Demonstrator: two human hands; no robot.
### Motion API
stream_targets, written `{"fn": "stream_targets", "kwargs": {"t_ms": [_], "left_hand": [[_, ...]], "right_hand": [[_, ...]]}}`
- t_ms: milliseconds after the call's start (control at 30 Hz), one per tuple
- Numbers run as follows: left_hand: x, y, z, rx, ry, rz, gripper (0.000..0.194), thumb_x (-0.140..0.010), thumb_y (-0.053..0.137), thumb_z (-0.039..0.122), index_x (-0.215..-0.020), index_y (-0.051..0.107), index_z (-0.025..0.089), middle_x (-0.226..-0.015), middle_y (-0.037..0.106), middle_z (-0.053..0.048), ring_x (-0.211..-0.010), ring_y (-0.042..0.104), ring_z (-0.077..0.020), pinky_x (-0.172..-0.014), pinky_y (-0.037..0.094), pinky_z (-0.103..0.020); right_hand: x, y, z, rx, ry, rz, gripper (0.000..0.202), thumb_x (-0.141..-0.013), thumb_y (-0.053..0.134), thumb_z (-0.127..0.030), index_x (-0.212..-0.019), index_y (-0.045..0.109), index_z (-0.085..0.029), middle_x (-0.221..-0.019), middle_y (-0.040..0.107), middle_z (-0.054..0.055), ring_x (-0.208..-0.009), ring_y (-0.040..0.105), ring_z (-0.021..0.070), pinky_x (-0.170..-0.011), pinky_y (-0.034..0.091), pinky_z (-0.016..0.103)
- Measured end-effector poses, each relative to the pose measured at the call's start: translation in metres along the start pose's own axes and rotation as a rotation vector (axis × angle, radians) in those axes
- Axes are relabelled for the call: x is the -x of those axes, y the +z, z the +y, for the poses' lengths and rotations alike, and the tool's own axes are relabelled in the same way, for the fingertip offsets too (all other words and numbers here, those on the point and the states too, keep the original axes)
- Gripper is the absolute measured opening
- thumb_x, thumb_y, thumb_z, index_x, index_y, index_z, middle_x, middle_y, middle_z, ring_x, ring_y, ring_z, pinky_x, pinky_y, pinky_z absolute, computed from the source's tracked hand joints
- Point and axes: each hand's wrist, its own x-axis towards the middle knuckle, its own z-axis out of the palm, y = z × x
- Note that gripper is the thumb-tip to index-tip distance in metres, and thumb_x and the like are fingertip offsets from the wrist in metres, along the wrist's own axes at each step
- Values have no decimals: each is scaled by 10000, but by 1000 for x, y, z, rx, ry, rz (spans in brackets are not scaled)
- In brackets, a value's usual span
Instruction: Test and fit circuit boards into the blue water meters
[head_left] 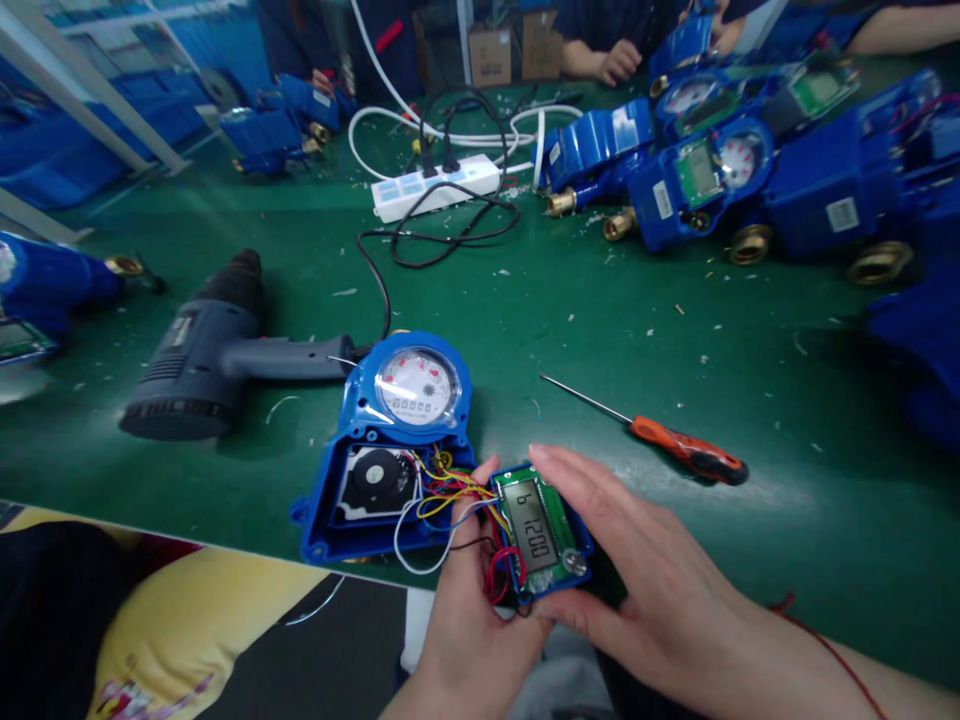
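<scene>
Between my two hands is a small circuit board with an LCD display (531, 525), set in a blue frame; the display reads something like "b 1200". My left hand (476, 590) grips its left side, near the bundle of coloured wires (450, 490). Fingers of my right hand (626, 540) close round its top and right edge. The wires run left into an opened blue water meter (322, 510), which lies at the table's front edge. Its round dial (417, 385) faces up, and a black round part (376, 478) sits in its lower housing.
To the left lies a grey heat gun (217, 350); an orange-black screwdriver (679, 445) is at the right. A white power strip (435, 188) with black cords stands further back. Several blue meters (690, 190) crowd the back right. Other people's hands (619, 62) show across the green table (480, 300).
</scene>
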Motion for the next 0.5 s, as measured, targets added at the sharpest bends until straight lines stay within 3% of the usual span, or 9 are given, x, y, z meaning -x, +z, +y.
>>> {"fn": "stream_targets", "kwargs": {"t_ms": [100, 167, 300, 367, 500], "left_hand": [[0, 4, 1, 9, -5, 73, 946, -633, 835, 251, -1425, 319, 288, -1418, 508, -106, -1295, 519, -319, -1084, 433, -439], [1, 7, 3, 66, -30, 110, 979, -609, 852, 248, -1424, 312, 297, -1391, 529, -93, -1243, 566, -306, -1053, 463, -420], [2, 12, 9, 152, -98, 122, 1054, -557, 881, 216, -1429, 293, 288, -1292, 600, -82, -1132, 638, -292, -984, 514, -400], [2, 14, 13, 154, -127, 133, 1074, -537, 888, 199, -1425, 292, 289, -1258, 617, -71, -1111, 648, -287, -974, 519, -393], [0, 17, 19, 155, -135, 165, 1092, -505, 895, 170, -1411, 297, 292, -1185, 649, -56, -1085, 659, -284, -961, 523, -395]], "right_hand": [[3, -9, -1, 9, 3, -3, 738, -969, 498, -462, -1535, 60, -282, -1523, 318, 59, -1383, 340, 209, -1036, 470, 355], [8, -23, 6, 38, 7, 79, 748, -960, 454, -580, -1535, 96, -263, -1517, 319, 77, -1359, 370, 227, -1011, 485, 343], [22, -51, 46, 356, 149, 299, 543, -976, 457, -510, -1407, 387, -186, -1288, 514, 138, -1163, 501, 302, -943, 470, 450], [28, -55, 68, 477, 202, 244, 534, -966, 444, -545, -1321, 477, -147, -1183, 560, 149, -1074, 522, 332, -886, 464, 508], [36, -59, 84, 363, 171, 97, 328, -999, 410, -398, -1201, 562, -190, -1031, 592, 95, -902, 589, 235, -770, 512, 376]]}}
